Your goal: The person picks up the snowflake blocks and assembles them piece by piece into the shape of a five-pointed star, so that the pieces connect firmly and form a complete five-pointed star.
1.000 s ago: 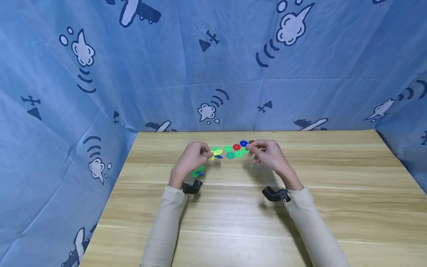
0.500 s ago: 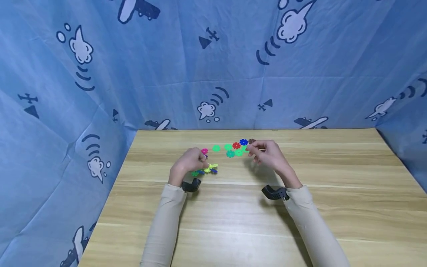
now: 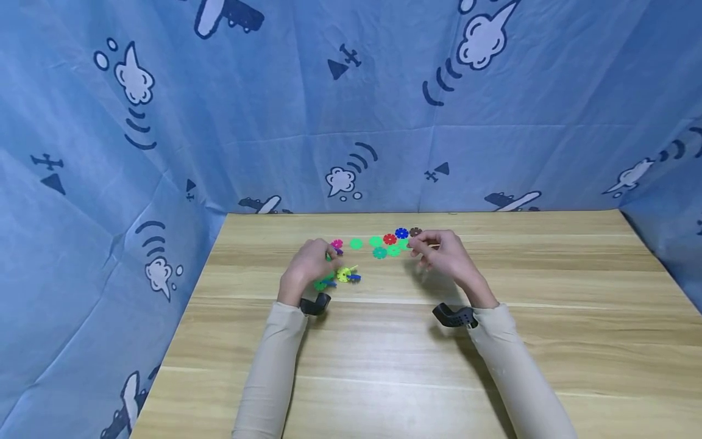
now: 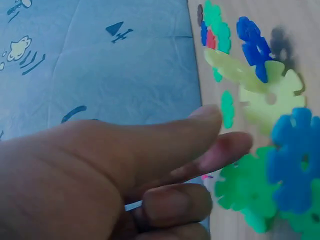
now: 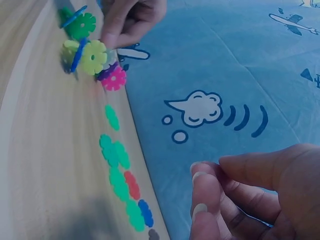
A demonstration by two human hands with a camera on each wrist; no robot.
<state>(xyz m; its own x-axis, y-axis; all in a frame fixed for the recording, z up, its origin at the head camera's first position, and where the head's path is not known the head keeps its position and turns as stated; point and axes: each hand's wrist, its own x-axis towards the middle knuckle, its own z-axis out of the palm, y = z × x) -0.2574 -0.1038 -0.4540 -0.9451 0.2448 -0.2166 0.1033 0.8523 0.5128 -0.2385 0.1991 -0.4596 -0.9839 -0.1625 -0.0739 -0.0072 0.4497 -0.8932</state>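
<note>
Yellow flower disc (image 3: pixel 343 275) joined to a blue disc (image 3: pixel 354 277) on the tabletop (image 3: pixel 362 378), my left grip (image 3: pixel 312 264) around its nine o'clock, thumb and forefinger extended, empty, flat discs (image 3: pixel 393 250) toward two o'clock, my right grip (image 3: pixel 445 253) loosely curled, empty, around three.

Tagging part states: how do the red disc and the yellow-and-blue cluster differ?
The red disc is a single piece; the yellow-and-blue cluster is several joined. The red disc lies flat on the table; the cluster has pieces standing at angles. The red disc is nearer the right hand; the cluster, the left hand. Both have notched rims.
</note>
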